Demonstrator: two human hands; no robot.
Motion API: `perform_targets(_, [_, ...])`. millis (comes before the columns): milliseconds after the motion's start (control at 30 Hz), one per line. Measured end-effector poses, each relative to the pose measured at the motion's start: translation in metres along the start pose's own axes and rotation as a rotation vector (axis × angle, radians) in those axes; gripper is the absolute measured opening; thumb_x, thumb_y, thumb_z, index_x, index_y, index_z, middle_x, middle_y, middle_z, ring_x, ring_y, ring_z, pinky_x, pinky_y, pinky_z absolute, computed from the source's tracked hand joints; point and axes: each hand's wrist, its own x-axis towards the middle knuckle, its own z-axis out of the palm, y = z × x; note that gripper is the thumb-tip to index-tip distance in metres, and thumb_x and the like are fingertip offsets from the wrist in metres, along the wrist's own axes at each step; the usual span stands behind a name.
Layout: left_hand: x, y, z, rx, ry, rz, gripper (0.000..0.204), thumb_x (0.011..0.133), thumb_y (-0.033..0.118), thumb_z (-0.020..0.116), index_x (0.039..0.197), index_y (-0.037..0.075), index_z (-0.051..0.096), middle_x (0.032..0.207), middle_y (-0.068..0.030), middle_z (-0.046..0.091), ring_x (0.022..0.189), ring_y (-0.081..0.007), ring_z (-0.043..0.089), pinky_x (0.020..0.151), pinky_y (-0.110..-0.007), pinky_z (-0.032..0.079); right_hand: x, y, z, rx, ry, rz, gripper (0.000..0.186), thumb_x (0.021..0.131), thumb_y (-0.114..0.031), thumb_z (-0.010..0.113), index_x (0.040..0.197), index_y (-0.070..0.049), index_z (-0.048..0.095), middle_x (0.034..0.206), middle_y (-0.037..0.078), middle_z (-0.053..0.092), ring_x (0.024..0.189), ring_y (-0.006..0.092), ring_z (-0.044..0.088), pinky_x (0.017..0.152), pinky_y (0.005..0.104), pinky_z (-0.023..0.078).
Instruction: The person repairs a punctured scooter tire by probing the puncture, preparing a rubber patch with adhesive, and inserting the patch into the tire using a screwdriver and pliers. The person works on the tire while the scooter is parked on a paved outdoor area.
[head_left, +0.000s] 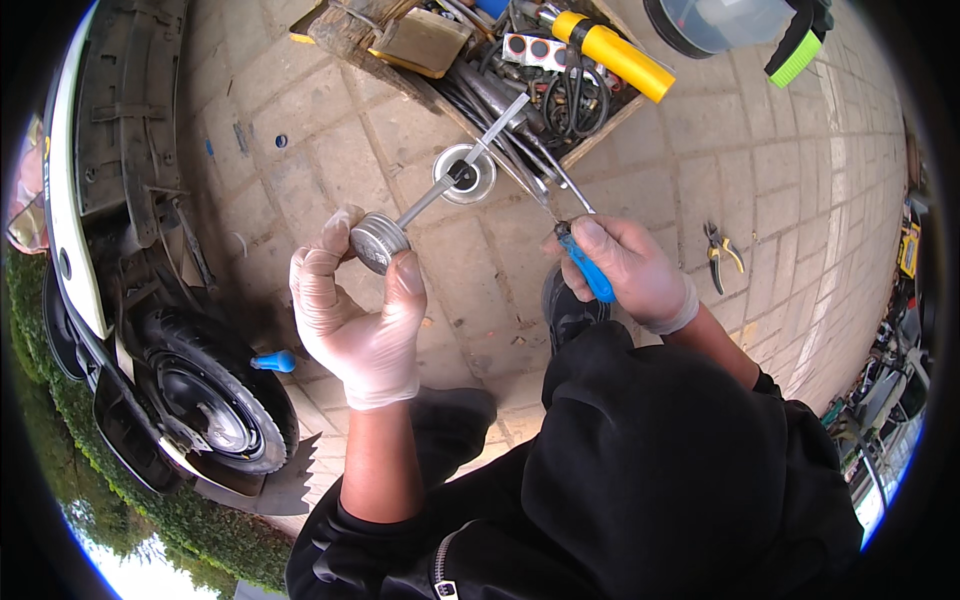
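Observation:
My left hand, in a thin white glove, pinches a round silver screw lid between thumb and fingers. A grey stem runs from the lid toward an open round can with a dark mouth, passing above or across it. My right hand, also gloved, is closed around a blue-handled tool. Its handle points toward me and a dark end shows by my fingertips. The kind of tool cannot be told. The can stands on the paving beside the toolbox.
A wooden box holds tools, cables, a patch strip and a yellow cylinder. Pliers lie on the paving at right. A wheel stands at left near another blue handle. A clear container is at the far right.

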Motion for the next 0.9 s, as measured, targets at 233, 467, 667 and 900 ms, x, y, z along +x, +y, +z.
perform_targets(233, [0.0, 0.001, -0.002, -0.004, 0.002, 0.047, 0.054, 0.072, 0.009, 0.088, 0.119, 0.001, 0.063, 0.11, -0.0078, 0.063, 0.097, -0.0183, 0.061, 0.091, -0.033, 0.05, 0.0, -0.003, 0.001, 0.034, -0.012, 0.025, 0.062, 0.104, -0.054, 0.044, 0.108, 0.004, 0.064, 0.067, 0.007, 0.058, 0.057, 0.0117, 0.051, 0.057, 0.0259, 0.041])
perform_targets(467, [-0.002, 0.003, -0.002, 0.034, -0.006, 0.012, 0.054, 0.072, 0.009, 0.087, 0.12, 0.001, 0.063, 0.109, -0.0076, 0.062, 0.096, -0.0179, 0.06, 0.091, -0.032, 0.05, -0.005, -0.008, -0.003, 0.083, -0.047, 0.03, 0.058, 0.106, -0.052, 0.044, 0.109, 0.003, 0.063, 0.066, 0.004, 0.058, 0.055, 0.0092, 0.051, 0.054, 0.0237, 0.041])
perform_targets(667, [-0.002, 0.003, -0.003, 0.057, -0.005, 0.04, 0.054, 0.071, 0.009, 0.087, 0.119, 0.001, 0.063, 0.108, -0.0081, 0.063, 0.094, -0.0184, 0.061, 0.089, -0.032, 0.051, -0.005, -0.011, -0.006, 0.065, -0.04, 0.018, 0.061, 0.105, -0.054, 0.044, 0.109, 0.003, 0.063, 0.066, 0.004, 0.058, 0.054, 0.009, 0.051, 0.054, 0.0236, 0.04])
perform_targets(900, [0.0, 0.001, -0.001, 0.214, -0.049, 0.121, 0.052, 0.07, 0.007, 0.086, 0.117, 0.003, 0.065, 0.105, -0.0082, 0.066, 0.091, -0.0195, 0.062, 0.087, -0.032, 0.052, -0.007, -0.013, -0.009, 0.077, -0.014, 0.019, 0.062, 0.105, -0.056, 0.043, 0.108, 0.002, 0.064, 0.065, 0.005, 0.058, 0.053, 0.0091, 0.051, 0.054, 0.0231, 0.04])
